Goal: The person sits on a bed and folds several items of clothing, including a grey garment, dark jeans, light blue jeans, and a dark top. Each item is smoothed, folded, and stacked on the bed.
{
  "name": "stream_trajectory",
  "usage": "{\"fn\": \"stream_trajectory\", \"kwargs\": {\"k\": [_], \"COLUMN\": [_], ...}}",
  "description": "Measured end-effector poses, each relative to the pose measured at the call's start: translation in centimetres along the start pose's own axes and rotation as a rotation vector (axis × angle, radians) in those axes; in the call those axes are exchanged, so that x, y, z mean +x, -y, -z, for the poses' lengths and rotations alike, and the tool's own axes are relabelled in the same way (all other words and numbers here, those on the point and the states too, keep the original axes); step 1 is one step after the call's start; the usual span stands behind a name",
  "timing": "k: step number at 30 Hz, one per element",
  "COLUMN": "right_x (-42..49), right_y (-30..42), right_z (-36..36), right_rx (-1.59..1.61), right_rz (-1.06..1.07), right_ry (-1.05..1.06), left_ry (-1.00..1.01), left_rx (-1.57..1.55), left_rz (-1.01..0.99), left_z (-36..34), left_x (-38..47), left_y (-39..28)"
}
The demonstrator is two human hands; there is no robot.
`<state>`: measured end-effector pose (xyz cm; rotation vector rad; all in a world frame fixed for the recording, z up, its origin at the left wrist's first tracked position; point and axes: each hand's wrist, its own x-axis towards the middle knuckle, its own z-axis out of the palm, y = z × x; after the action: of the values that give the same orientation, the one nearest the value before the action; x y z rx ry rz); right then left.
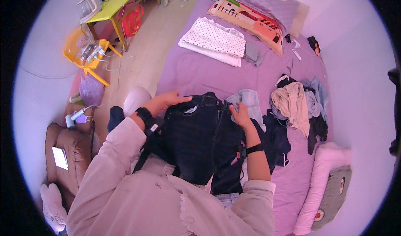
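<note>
A pair of dark blue denim trousers (pixel 194 139) is spread in front of me, its waistband towards the far side. My left hand (pixel 170 99) grips the waistband at the left, thumb on top and the other fingers partly hidden. At the waistband's right end my right hand (pixel 242 114) holds the cloth, thumb over the edge. Between the hands the button and fly front show, and a pale label lies inside the waist. Just beyond my right hand a light blue denim garment (pixel 250 99) lies on the purple bed sheet (pixel 203 74).
Right of the trousers lies a heap of clothes with a beige garment (pixel 293 103) on top. Folded dotted white clothing (pixel 216 40) rests farther back, before a printed pillow (pixel 250 23). A yellow stool (pixel 73 54) and a brown cushioned seat (pixel 78 148) stand left of the bed.
</note>
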<state>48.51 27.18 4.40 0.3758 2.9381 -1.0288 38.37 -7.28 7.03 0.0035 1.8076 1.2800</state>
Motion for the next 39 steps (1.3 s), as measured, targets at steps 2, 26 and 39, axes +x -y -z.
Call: {"fn": "stream_trajectory", "kwargs": {"k": [2, 26, 39], "right_x": [0.1, -7.1, 1.8], "right_y": [-2.0, 39.9, 47.4], "right_z": [-0.1, 46.9, 40.5], "right_rx": [0.161, 0.751, 0.982], "right_rz": [-0.261, 1.122, 0.891], "right_ry": [0.181, -0.785, -0.019], "left_ry": [0.181, -0.167, -0.600], "left_rx": [-0.345, 0.104, 0.528], "left_rz": [0.078, -1.951, -1.535], "left_z": [1.9, 12.2, 8.0], "left_x": [-0.3, -40.1, -31.2], "left_y": [1.5, -45.7, -48.5]}}
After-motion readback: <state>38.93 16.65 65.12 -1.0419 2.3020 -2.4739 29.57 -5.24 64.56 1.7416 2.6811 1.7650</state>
